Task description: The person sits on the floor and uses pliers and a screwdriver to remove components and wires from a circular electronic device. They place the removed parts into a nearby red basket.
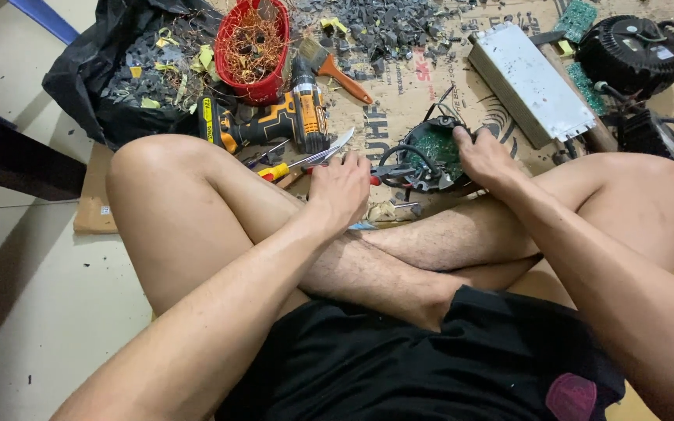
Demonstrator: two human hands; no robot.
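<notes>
right now the left hand [342, 189] is closed around red-handled pliers [384, 172], whose tips reach into the wires of a round black device [431, 156] with a green circuit board showing. the right hand [487, 158] grips that device by its right rim, steadying it on the cardboard sheet [399, 93] near the sheet's front edge. just left lie a screwdriver [290, 166] and an orange cordless drill [271, 121]; a red basket [253, 48] stands toward the far edge.
</notes>
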